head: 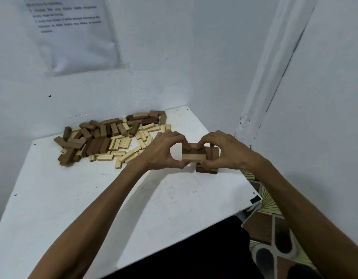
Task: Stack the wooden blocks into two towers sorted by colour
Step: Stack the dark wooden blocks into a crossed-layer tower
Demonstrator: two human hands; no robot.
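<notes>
A short tower of dark brown blocks (pixel 206 169) stands on the white table (pixel 77 198) near its right edge. Both hands are at the tower's top layer (pixel 194 153). My left hand (pixel 164 152) pinches that layer's left end between thumb and fingers, and my right hand (pixel 220 152) grips its right end, fingertips on top. The lower rows show under my right hand. A loose pile lies at the back by the wall, dark brown blocks (pixel 93 140) mostly to the left and pale blocks (pixel 132 143) mostly to the right.
White walls close in the table at the back and right, and a printed paper sheet (pixel 73 31) hangs on the back wall. The table's front edge runs diagonally at the lower right, with patterned fabric (pixel 274 234) beyond it.
</notes>
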